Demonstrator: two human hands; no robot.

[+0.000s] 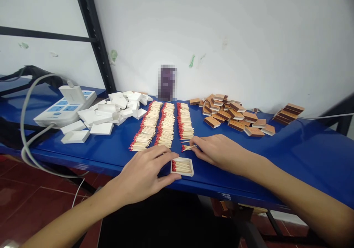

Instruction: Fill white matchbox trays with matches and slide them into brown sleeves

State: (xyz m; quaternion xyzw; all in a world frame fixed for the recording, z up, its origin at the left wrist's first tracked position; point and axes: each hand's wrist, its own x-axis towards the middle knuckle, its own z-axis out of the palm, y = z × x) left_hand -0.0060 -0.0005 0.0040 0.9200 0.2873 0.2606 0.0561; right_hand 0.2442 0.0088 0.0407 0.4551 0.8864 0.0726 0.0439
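3 rows of red-tipped matches (166, 124) lie on the table — 1 filled white tray (182, 166), 1 power strip (65, 107), 2 hands; the empty white trays (110, 109) and brown sleeves (235, 117) are too heaped to count.
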